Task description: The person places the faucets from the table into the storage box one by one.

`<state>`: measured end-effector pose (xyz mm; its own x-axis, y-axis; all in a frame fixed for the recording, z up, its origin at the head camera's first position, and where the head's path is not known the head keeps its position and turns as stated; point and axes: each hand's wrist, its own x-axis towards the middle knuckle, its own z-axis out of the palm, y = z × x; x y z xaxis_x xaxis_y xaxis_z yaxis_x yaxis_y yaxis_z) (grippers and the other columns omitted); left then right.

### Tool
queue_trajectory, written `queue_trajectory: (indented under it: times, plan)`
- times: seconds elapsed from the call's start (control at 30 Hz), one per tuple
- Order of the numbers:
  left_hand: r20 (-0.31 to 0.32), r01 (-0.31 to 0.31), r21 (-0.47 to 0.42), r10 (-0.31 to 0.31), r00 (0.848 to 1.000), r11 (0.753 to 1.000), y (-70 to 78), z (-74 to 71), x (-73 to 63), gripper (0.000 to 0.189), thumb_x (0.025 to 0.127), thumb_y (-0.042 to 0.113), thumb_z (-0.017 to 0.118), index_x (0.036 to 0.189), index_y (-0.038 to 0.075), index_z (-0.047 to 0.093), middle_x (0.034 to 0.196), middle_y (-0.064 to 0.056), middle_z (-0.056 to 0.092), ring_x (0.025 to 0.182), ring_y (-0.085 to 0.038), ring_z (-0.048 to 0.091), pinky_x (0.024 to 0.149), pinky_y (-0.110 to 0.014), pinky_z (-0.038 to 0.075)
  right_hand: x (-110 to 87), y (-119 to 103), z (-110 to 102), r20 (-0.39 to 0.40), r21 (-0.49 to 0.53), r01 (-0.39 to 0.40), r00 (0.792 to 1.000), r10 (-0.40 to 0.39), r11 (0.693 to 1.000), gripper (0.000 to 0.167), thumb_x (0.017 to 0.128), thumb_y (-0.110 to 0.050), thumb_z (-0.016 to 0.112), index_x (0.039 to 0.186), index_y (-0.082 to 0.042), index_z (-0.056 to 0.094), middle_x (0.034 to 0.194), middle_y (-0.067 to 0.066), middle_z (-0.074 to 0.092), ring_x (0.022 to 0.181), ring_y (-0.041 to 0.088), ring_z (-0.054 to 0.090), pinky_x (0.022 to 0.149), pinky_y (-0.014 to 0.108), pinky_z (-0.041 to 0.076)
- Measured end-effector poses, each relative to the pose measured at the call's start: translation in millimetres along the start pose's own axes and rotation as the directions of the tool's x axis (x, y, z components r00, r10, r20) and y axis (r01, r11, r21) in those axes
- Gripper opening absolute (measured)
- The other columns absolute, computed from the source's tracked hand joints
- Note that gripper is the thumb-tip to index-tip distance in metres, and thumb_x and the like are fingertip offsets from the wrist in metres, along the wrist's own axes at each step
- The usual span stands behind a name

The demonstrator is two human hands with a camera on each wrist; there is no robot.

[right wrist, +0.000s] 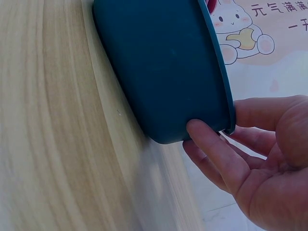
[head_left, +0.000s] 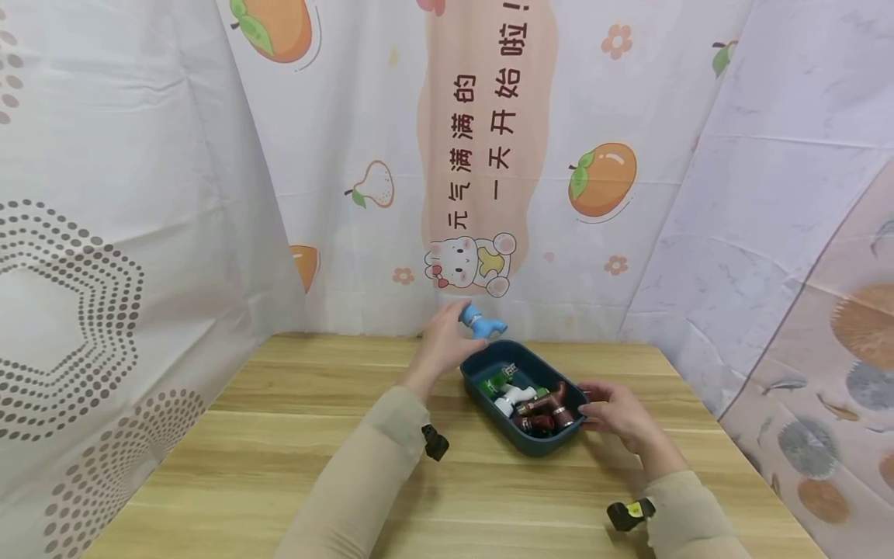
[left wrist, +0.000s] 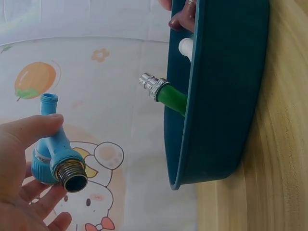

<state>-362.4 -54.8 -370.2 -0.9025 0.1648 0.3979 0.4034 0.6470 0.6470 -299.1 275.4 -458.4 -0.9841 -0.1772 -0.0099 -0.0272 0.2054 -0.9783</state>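
Observation:
My left hand [head_left: 445, 339] holds a blue plastic tap [head_left: 483, 323] above the far left end of a dark teal bin [head_left: 536, 448]. In the left wrist view the tap shows a metal threaded end, a ribbed knob and a short spout, with the thumb across its body. At the bin's near right end, my right hand [head_left: 618, 415] grips the rim and outer wall, fingers on both sides of the corner. Inside the bin lie a green tap [left wrist: 172, 99] with a metal nozzle, a white tap [head_left: 515, 397], a brown tap [head_left: 549, 404] and a dark red piece [head_left: 541, 425].
The bin stands on a wood-grain table [head_left: 314, 435]. Printed curtains [head_left: 370, 256] hang behind the table and on both sides. A small black camera [head_left: 434, 442] is strapped to the left wrist, and another black camera [head_left: 628, 513] to the right.

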Motion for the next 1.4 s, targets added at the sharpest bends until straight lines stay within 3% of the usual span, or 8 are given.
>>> queue_trajectory:
  times: [0.23,0.47,1.0,1.2,1.4]
  plan:
    - [-0.001,0.022,-0.004,-0.022,1.000,1.000,4.2,9.5,7.5,0.077,0.084,0.036,0.084,0.150,0.019,0.047,0.144,-0.004,0.051,0.122,-0.024,0.052,0.099,-0.049,0.049,-0.6,-1.2,-0.4,-0.003,-0.001,-0.002,1.000,0.002,1.000,0.052,0.093,0.011,0.058,0.142,0.019,0.041,0.125,0.035,0.053,0.100,0.029,0.065,0.085,0.047,0.058]
    - [0.004,0.035,-0.038,-0.035,0.999,0.999,5.3,21.9,13.3,0.077,0.085,0.031,0.085,0.149,0.014,0.046,0.144,-0.007,0.052,0.127,-0.027,0.051,0.104,-0.049,0.047,0.1,-0.3,-0.2,-0.013,-0.012,-0.010,1.000,0.010,1.000,0.053,0.092,0.011,0.058,0.142,0.018,0.041,0.127,0.035,0.053,0.102,0.030,0.065,0.086,0.048,0.058]
    - [0.060,0.150,0.028,-0.151,0.987,0.988,-5.0,55.1,9.7,0.076,0.085,0.026,0.086,0.149,0.011,0.047,0.139,-0.010,0.056,0.123,-0.029,0.055,0.103,-0.049,0.048,-2.2,-1.5,1.8,-0.011,-0.010,-0.006,1.000,0.005,1.000,0.053,0.092,0.011,0.058,0.142,0.019,0.041,0.126,0.035,0.052,0.102,0.031,0.065,0.087,0.051,0.057]
    - [0.091,0.174,0.028,-0.176,0.980,0.984,-5.5,58.3,8.0,0.075,0.086,0.026,0.084,0.150,0.012,0.046,0.141,-0.010,0.054,0.126,-0.029,0.053,0.105,-0.049,0.047,-2.1,-1.2,2.4,-0.010,-0.011,-0.008,1.000,0.007,1.000,0.054,0.093,0.011,0.059,0.142,0.019,0.040,0.127,0.036,0.052,0.102,0.032,0.065,0.087,0.051,0.057]
    - [0.129,0.155,0.050,-0.160,0.979,0.987,-4.6,59.0,6.9,0.074,0.087,0.029,0.084,0.148,0.012,0.046,0.139,-0.009,0.055,0.124,-0.027,0.054,0.104,-0.047,0.048,-1.6,-1.2,1.6,-0.010,-0.017,-0.007,1.000,0.007,1.000,0.054,0.093,0.010,0.059,0.143,0.019,0.039,0.127,0.037,0.051,0.102,0.033,0.065,0.088,0.053,0.056]
